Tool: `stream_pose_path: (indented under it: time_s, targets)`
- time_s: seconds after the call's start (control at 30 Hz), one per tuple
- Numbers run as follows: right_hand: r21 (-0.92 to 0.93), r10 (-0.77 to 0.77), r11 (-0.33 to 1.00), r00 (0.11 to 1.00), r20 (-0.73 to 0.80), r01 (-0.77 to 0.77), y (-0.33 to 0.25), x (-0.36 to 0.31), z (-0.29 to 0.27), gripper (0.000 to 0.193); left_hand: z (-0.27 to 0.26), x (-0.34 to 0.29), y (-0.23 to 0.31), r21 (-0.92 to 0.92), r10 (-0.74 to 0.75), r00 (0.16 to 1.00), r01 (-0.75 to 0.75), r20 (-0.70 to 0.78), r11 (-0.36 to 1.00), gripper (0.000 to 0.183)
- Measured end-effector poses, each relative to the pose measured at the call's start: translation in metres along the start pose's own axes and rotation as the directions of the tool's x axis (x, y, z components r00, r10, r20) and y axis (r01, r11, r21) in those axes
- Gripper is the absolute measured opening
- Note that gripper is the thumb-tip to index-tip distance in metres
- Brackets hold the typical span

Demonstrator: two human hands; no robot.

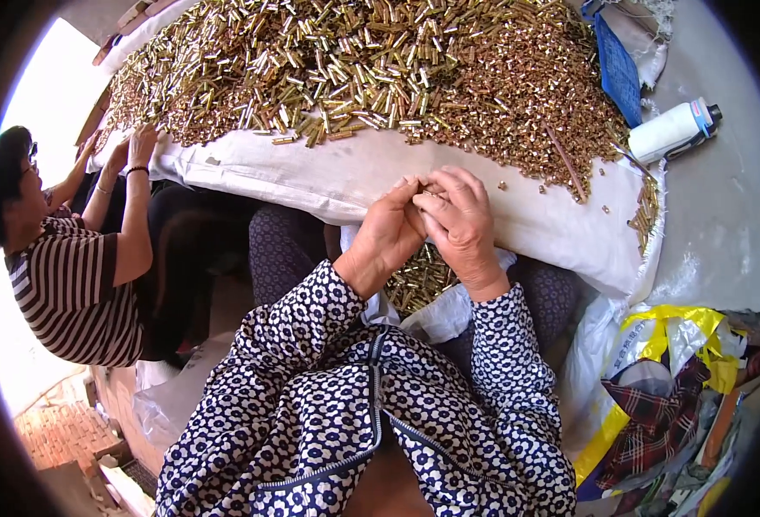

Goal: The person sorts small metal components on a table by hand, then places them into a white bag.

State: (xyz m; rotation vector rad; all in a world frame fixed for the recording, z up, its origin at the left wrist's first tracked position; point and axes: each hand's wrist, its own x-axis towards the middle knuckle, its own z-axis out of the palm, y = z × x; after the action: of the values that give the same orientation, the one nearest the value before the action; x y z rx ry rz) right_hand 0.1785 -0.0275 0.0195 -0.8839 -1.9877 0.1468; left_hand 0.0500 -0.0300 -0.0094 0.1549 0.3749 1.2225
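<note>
My left hand (381, 237) and my right hand (462, 226) meet over the near edge of a white cloth (268, 164). Fingertips of both are pinched together; whatever lies between them is too small and covered to make out. Beyond them spreads a heap of brass-coloured metal tubes (337, 73), and to its right a heap of small copper-coloured metal pieces (526, 99). Below my hands, between my knees, a white plastic bag (442, 317) holds more of the brass-coloured tubes (416, 280).
At the left, a co-worker in a striped shirt (78, 276) has both hands at the cloth's edge. A thin reddish stick (567, 164) lies on the copper pieces. A white bottle (675, 131) and a blue sheet (617, 73) are at the right; a yellow-and-white bag (604, 422) sits beside me.
</note>
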Motion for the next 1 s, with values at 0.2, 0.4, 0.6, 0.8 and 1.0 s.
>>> stream_pose_path:
  time_s: [0.2,0.4,0.6,0.8,1.0]
  targets:
    - [0.51,0.3,0.819,0.954,0.009,-0.262,-0.018,-0.012,0.002,0.021,0.031,-0.029,-0.013,0.073,-0.058,0.978,0.074,-0.202,0.995,0.034]
    - [0.106,0.086,0.993,0.914,-0.396,-0.048,-0.04,0.011,-0.049,0.025,0.001,-0.056,0.002,0.398,-0.117,0.987,0.151,-0.109,0.905,0.016]
    - [-0.381,0.245,0.901,0.968,0.046,-0.21,-0.004,-0.016,-0.007,0.019,-0.015,-0.065,0.011,0.395,-0.1,0.978,0.168,-0.185,0.903,0.009]
    - [-0.316,0.238,0.922,0.971,0.01,-0.223,0.011,-0.023,0.002,0.016,-0.013,-0.068,0.011,0.446,-0.074,0.984,0.14,-0.164,0.884,0.009]
    - [-0.18,0.245,0.95,0.967,-0.068,-0.253,0.013,-0.028,0.001,0.018,-0.012,-0.069,0.01,0.536,-0.038,0.99,0.108,-0.139,0.837,0.011]
